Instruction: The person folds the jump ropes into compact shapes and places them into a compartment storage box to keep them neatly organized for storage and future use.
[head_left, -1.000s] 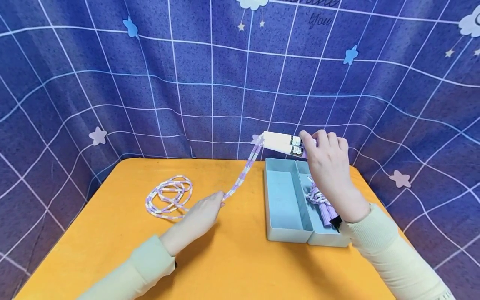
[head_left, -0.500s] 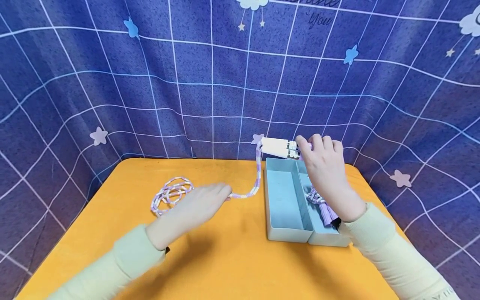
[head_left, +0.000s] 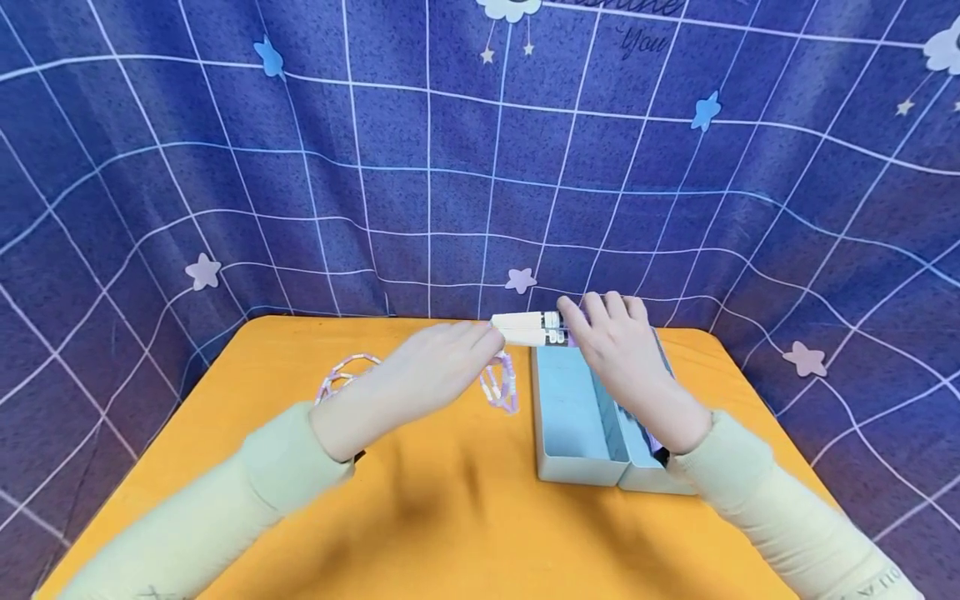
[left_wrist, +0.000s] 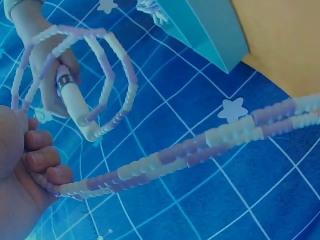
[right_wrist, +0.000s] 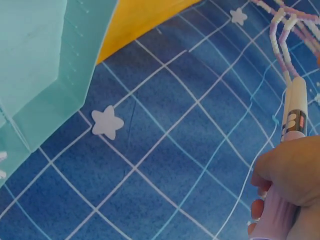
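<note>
A beaded jump rope in white and lilac hangs between my hands. My right hand (head_left: 626, 358) grips both of its handles (head_left: 522, 329) by their lilac ends, the white ends pointing left. My left hand (head_left: 435, 367) holds the doubled beaded cord (left_wrist: 150, 167) in curled fingers, close to the tips of the handles. Below that hand a loop of cord (head_left: 507, 392) dangles. In the left wrist view, loops arc from the fingers to the handles. More of the cord (head_left: 341, 375) lies coiled on the table, partly behind my left forearm.
A light blue two-compartment box (head_left: 581, 468) stands on the orange table (head_left: 450, 517) at the right. Its right compartment, mostly hidden by my right forearm, holds something lilac. A blue gridded curtain (head_left: 465, 200) with stars hangs behind and around the table.
My left hand has moved up and right to the handles, drawing the cord into loops. My right hand has lowered slightly leftward with the handles. More of the table coil is covered.
</note>
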